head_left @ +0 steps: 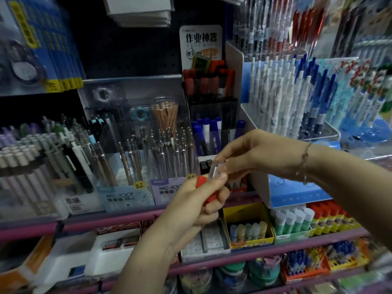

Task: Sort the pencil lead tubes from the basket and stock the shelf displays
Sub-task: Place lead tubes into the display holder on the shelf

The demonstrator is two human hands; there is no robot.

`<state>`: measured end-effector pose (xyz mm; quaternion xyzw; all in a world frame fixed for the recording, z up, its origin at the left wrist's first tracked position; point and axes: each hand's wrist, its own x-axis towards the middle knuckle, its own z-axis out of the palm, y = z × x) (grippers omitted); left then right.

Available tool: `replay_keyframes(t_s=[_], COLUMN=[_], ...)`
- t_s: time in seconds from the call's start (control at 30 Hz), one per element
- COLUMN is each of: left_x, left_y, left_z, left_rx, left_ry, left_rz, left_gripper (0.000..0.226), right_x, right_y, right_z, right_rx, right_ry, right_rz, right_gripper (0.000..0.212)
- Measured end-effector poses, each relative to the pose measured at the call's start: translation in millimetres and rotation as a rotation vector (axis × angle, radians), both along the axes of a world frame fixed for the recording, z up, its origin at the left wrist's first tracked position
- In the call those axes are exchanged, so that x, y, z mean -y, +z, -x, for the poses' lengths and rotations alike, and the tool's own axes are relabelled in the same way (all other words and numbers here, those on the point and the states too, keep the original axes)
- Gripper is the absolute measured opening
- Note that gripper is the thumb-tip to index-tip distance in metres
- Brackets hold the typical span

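My left hand (197, 200) grips a few red-capped pencil lead tubes (201, 181) in front of the shelf. My right hand (254, 155), a thin bracelet on its wrist, pinches one clear lead tube (214, 169) between thumb and fingers, just above the left hand's bundle. Directly behind both hands sits a small display box (204, 165) with dark lead tubes in it, beside a clear mechanical pencil display (169, 149) labelled MG-1001. The basket is out of view.
A pink-edged shelf (106, 219) runs under the displays. Blue markers (206, 134) stand behind the hands, white and blue pens (286, 96) at the right. Glue sticks in a yellow box (248, 230) and eraser boxes (203, 240) fill the shelf below.
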<state>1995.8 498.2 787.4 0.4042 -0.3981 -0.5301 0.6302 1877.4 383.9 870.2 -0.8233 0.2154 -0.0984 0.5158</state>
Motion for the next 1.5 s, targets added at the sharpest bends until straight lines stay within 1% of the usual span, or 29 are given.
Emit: replay_keyframes(t_s=[0.07, 0.13, 0.33, 0.47, 0.53, 0.6, 0.67, 0.73, 0.8, 0.83, 0.9, 0.97, 1.03, 1.1, 1.17, 1.23, 1.3, 1.4, 1.5], left_x=[-2.6, -4.0, -2.2, -2.8, -4.0, -4.7, -4.1, -2.3, -0.3, 0.4, 1.1, 1.6, 1.8, 0.6, -1.8, -2.9, -2.5, -1.2, -1.0], left_y=[-0.5, -2.8, -11.3, -16.3, -16.9, -16.9, -17.3, -17.8, -17.2, -16.5, -15.8, -14.8, -14.6, -15.7, -17.5, -20.8, -23.6, -27.3, -33.6], left_z=[-1.7, -2.8, -2.6, -2.2, -0.8, 1.1, 3.1, 4.0, 4.1, 4.6, 6.5, 9.1, 8.9, 7.2, 7.0, 6.9, 6.4, 4.0, 1.2], left_rx=[-0.154, -0.249, -0.321, -0.226, -0.167, -0.086, 0.039, 0.203, 0.332, 0.370, 0.363, 0.229, 0.132, 0.154, 0.227, 0.292, 0.311, 0.237, 0.242], left_ry=[-0.058, -0.080, -0.010, 0.116, 0.188, 0.270, 0.350, 0.412, 0.460, 0.482, 0.506, 0.505, 0.511, 0.468, 0.406, 0.366, 0.338, 0.289, 0.272], left_rz=[0.015, 0.028, 0.046, 0.053, 0.058, 0.060, 0.050, 0.060, 0.083, 0.092, 0.094, 0.061, 0.019, -0.010, -0.023, -0.014, -0.011, -0.026, -0.060], left_gripper=[0.017, 0.019, 0.033, 0.031, 0.031, 0.034, 0.035, 0.026, 0.013, 0.012, 0.013, 0.019, 0.024, 0.029, 0.032, 0.033, 0.034, 0.036, 0.040], right_x=[-0.1, -0.8, -2.7, -3.5, -5.5, -9.1, -12.2, -12.2, -12.1, -12.0, -13.4, -14.1, -14.3, -11.2, -6.2, -0.9, 0.4, -0.2, 2.0], right_y=[3.4, 6.0, 12.9, 14.6, 12.4, 10.3, 8.3, 6.1, 3.7, 2.0, -1.2, -3.0, -2.5, 1.4, 6.5, 7.4, 4.5, -4.8, -14.2], right_z=[0.8, 0.7, 2.1, 3.3, 3.0, 3.3, 4.5, 5.5, 5.0, 3.8, 0.8, 0.1, 1.8, 4.5, 5.0, 1.8, -4.0, -12.6, -18.8], right_rx=[0.005, 0.009, 0.016, 0.006, -0.012, -0.067, -0.120, -0.143, -0.179, -0.204, -0.240, -0.273, -0.293, -0.267, -0.216, -0.239, -0.316, -0.364, -0.298], right_ry=[0.019, 0.011, -0.053, -0.091, -0.109, -0.080, -0.027, -0.017, -0.033, -0.037, -0.033, -0.016, 0.016, -0.036, -0.124, -0.163, -0.152, -0.139, -0.187], right_rz=[-0.034, -0.032, 0.107, 0.143, 0.212, 0.283, 0.234, 0.147, 0.178, 0.227, 0.333, 0.392, 0.372, 0.328, 0.335, 0.505, 0.678, 0.791, 0.903], right_gripper=[0.013, 0.013, 0.008, 0.005, 0.005, 0.007, 0.009, 0.010, 0.011, 0.014, 0.019, 0.025, 0.031, 0.030, 0.021, 0.016, 0.016, 0.020, 0.019])
